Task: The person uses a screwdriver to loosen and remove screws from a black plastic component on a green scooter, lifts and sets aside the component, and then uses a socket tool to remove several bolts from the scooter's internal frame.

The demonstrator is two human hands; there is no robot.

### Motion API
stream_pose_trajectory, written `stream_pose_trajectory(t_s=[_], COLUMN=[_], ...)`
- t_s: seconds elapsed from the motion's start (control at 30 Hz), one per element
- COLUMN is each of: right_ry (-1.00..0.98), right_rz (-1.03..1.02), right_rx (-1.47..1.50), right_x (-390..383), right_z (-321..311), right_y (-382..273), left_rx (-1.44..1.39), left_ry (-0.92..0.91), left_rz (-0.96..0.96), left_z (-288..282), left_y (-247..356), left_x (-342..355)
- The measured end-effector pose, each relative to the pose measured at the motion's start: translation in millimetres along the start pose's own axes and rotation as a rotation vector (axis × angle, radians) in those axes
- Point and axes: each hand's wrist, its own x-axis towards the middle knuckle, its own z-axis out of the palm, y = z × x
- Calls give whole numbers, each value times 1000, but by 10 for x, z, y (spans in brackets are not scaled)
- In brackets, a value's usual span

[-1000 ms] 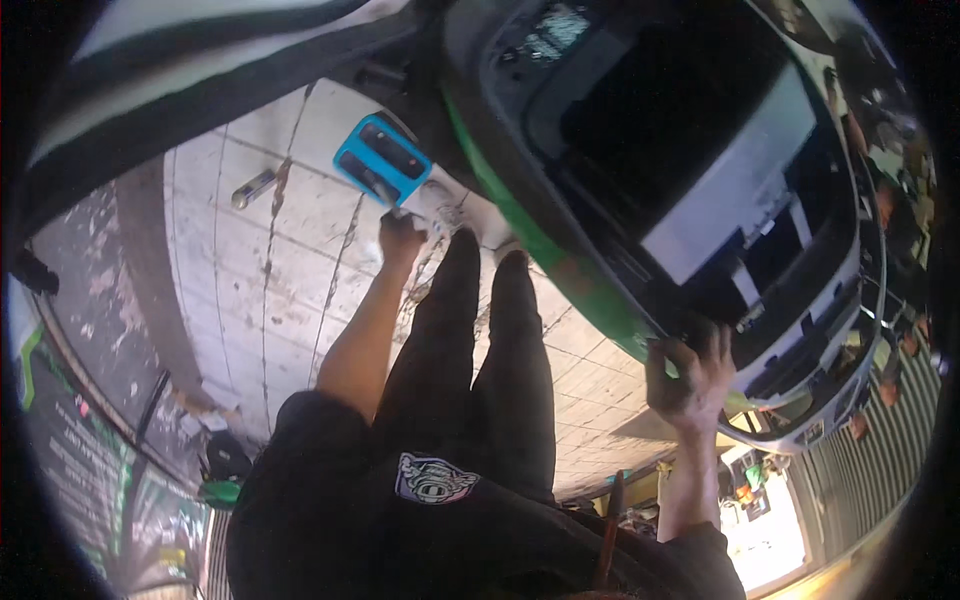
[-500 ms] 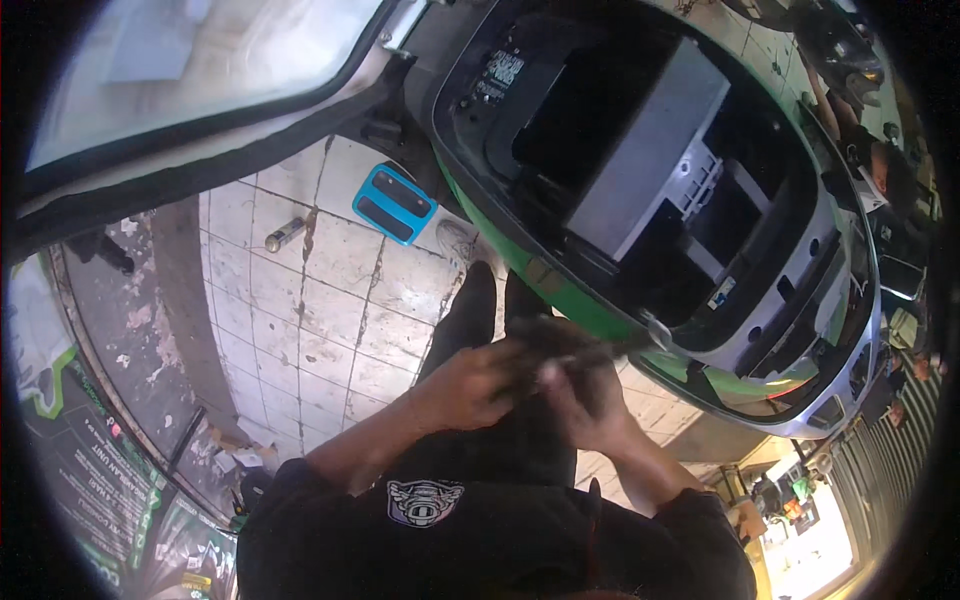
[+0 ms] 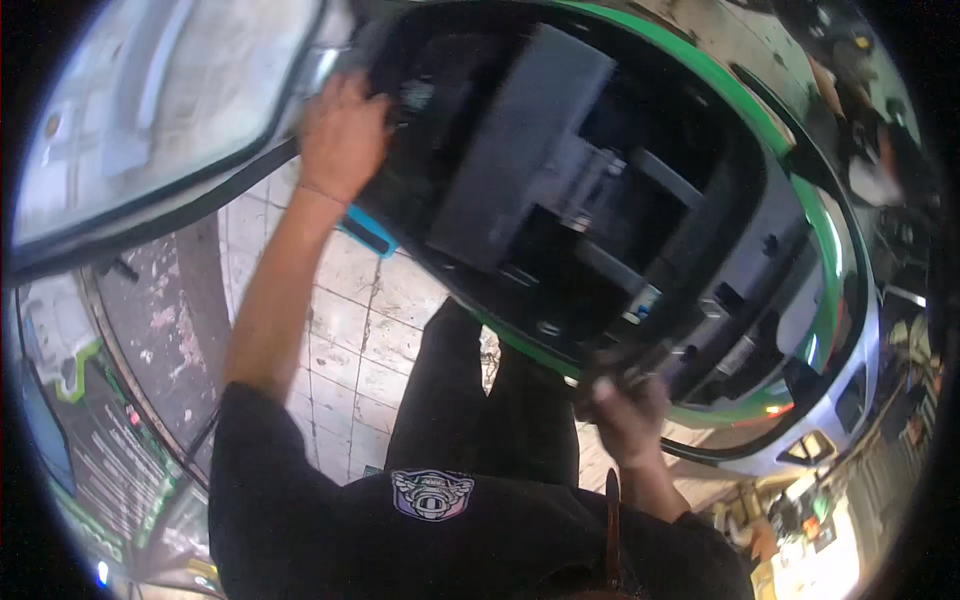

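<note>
Gripping the near rim of the green-edged scooter body (image 3: 640, 250) with the right hand (image 3: 625, 415), fingers curled shut on it, apparently steadying it; laying the left hand (image 3: 340, 135), fingers together, on its far end, blue tray (image 3: 365, 232) just below

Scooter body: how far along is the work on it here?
Done: the scooter body is open, its dark compartment exposed. In hand: left hand grips its upper-left edge, right hand its lower green rim. Left: the blue tool case lies on the tiled floor.
</note>
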Motion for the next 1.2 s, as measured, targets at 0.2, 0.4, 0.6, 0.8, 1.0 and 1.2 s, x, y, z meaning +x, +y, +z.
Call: stream_pose_trajectory(t_s=[0.2, 0.4, 0.6, 0.8, 1.0, 1.2], right_ry=[-292, -340, -332, -303, -239, -139], right_rz=[-34, -53, -141, -174, -115, -68], right_rx=[-413, -429, -408, -519, -549, -623], right_x=[177, 145, 177, 180, 177, 214], right_z=[142, 75, 119, 149, 205, 323], right_y=[-316, -291, -219, -230, -288, -223], left_rx=[302, 392, 413, 191, -664, -1243], left_ry=[-235, -215, -345, -355, -325, -208], left_rz=[117, 249, 294, 232, -358, -560], left_z=[287, 296, 270, 193, 86, -338], left_y=[100, 162, 79, 13, -39, 199], left_x=[-82, 47, 39, 30, -245, -743])
